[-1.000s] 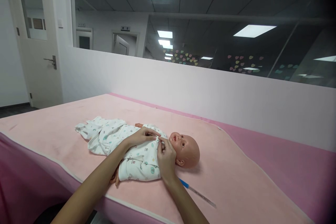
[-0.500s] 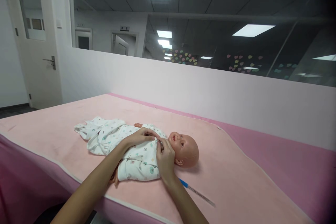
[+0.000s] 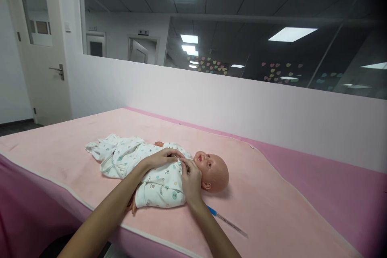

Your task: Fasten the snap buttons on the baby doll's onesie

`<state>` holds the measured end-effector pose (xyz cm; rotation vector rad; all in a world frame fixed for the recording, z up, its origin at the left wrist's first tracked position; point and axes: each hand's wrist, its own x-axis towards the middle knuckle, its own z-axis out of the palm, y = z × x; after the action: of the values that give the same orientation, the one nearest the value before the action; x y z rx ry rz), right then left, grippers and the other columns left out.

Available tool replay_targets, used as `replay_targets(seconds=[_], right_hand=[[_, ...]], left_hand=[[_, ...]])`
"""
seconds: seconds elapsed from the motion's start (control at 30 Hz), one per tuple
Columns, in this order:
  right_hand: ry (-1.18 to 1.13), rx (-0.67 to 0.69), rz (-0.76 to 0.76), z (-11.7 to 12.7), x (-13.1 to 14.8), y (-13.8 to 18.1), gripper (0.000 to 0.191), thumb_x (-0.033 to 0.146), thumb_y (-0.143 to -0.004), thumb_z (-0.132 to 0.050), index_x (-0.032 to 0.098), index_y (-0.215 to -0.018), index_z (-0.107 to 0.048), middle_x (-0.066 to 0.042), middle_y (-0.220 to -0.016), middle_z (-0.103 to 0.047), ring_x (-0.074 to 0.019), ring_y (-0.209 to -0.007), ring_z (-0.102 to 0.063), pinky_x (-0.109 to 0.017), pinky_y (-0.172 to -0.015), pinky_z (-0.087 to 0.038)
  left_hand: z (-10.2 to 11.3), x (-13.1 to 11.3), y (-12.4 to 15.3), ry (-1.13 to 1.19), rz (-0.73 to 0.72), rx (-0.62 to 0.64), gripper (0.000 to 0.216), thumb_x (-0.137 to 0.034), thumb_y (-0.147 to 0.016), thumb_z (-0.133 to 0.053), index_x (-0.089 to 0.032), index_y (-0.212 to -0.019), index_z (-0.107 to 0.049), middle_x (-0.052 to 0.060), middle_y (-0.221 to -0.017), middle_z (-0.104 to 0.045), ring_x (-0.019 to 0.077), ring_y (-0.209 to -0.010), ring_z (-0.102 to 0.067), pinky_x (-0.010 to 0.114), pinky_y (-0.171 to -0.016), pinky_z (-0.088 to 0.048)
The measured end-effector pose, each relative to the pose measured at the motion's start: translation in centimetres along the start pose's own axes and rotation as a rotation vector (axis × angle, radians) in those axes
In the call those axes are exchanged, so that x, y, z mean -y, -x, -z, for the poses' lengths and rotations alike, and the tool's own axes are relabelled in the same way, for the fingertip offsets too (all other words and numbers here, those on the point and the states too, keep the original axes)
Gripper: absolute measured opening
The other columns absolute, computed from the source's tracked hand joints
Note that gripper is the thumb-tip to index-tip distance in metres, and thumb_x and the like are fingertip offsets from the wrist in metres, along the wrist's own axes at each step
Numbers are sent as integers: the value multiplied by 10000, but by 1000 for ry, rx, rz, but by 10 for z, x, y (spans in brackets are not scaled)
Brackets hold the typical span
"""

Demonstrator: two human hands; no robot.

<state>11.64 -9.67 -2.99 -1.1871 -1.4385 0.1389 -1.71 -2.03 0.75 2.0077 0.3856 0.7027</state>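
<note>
Can see the right hand [image 3: 192,177] with fingers bent in toward the thumb, right at the neckline of a white printed garment [image 3: 161,181]. Can see the left hand [image 3: 160,159] laid over the chest, with fingers close together and slightly bowed, tips just beside those of the right. Cannot tell, for either hand, cloth pinched from cloth merely touched. Under both, see the doll [image 3: 211,171] wearing the garment, on its back, with bald head to the right and one small arm-end [image 3: 132,206] out of the near sleeve. Beside the right forearm [image 3: 208,227], partly hidden by it, make out a slim rod [image 3: 227,222] with a blue end. Beneath, note a peach mat [image 3: 266,209] with pale edging. Farther out, find a white wall [image 3: 256,109] below a wide window [image 3: 236,4], and a door [image 3: 45,80] at far left.
</note>
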Motion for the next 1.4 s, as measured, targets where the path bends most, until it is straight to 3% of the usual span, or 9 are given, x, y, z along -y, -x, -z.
replay_targets(seconds=[0.23, 0.5, 0.77, 1.07, 1.4], right_hand=[[-5, -16, -37, -1, -1, 0, 192, 218, -797, -406, 182, -802, -595, -40, -825, -629, -165, -789, -559, -274, -707, -425], [21, -43, -40, -2, -2, 3, 170, 251, -813, -405, 183, -819, -561, -42, -823, -618, -166, -766, -557, -278, -694, -420], [33, -87, -17, -3, -2, 3, 157, 251, -812, -414, 184, -822, -555, -43, -812, -613, -162, -735, -561, -284, -681, -430], [59, -101, -14, -4, -3, 2, 149, 242, -803, -426, 180, -816, -561, -40, -801, -616, -158, -720, -562, -282, -672, -433], [51, -84, -37, -4, -3, 3, 148, 244, -815, -422, 183, -841, -554, -44, -826, -613, -162, -729, -560, -282, -667, -431]], left_hand=[[-1, 5, -1, 2, 1, -57, 300, -354, -770, -544, -157, -988, -607, 35, -809, -590, 123, -761, -491, 230, -699, -369], [-1, 5, 0, -34, 23, -99, 307, -364, -758, -552, -147, -968, -611, -31, -564, -433, 76, -568, -358, 200, -526, -274], [-3, 5, 0, -130, -29, -128, 373, -302, -625, -685, -184, -975, -635, 8, -782, -594, 77, -607, -376, 206, -575, -324], [-5, 9, 0, -121, -62, -190, 395, -297, -619, -690, -170, -989, -638, 40, -857, -617, 91, -646, -440, 211, -607, -374], [-5, 5, 2, -206, -25, -140, 328, -287, -691, -629, -189, -1004, -635, 31, -903, -651, 128, -763, -517, 222, -683, -389]])
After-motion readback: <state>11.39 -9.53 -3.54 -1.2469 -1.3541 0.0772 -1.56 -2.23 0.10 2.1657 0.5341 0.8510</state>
